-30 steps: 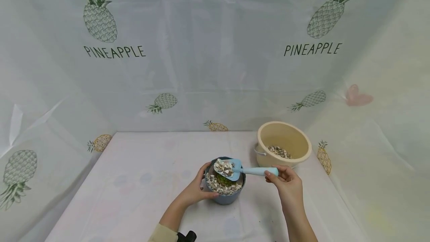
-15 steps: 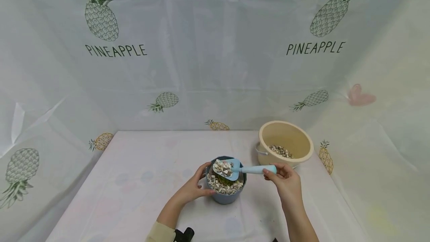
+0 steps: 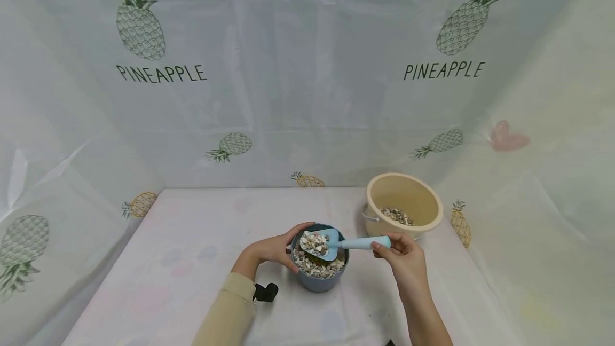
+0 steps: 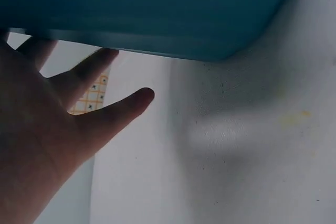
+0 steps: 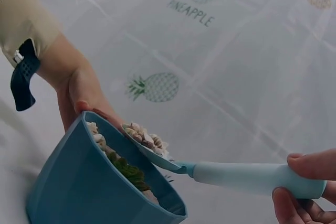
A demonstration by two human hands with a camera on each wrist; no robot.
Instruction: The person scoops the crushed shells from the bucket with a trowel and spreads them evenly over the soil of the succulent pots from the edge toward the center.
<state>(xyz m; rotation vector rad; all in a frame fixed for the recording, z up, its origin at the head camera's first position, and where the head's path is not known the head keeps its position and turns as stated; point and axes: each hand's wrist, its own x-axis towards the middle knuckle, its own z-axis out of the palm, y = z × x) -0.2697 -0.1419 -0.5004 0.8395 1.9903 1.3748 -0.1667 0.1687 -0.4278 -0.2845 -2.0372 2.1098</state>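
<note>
A blue-grey plant pot (image 3: 321,285) stands on the table with a green succulent (image 5: 127,172) and pale pebbles (image 3: 314,268) inside. My left hand (image 3: 276,248) holds the pot's left side at the rim. Seen from the left wrist, spread fingers (image 4: 113,114) reach out beneath and behind the pot's wall; which of them touch it cannot be told. A light blue hand trowel (image 3: 357,243), heaped with small stones (image 5: 147,139), lies level over the pot's opening. The thumb and fingers of my right hand (image 3: 405,263) pinch the end of its handle.
Behind and to the right of the pot stands a cream bucket (image 3: 434,223) with pebbles (image 3: 397,216) at its bottom. White pineapple-printed sheeting (image 3: 288,95) rises around the table (image 3: 192,260). A few crumbs lie near its front.
My left hand has shifted around the pot's rim, its wrist and sleeve moving forward. The loaded trowel has moved slightly left over the pot, still in my right hand.
</note>
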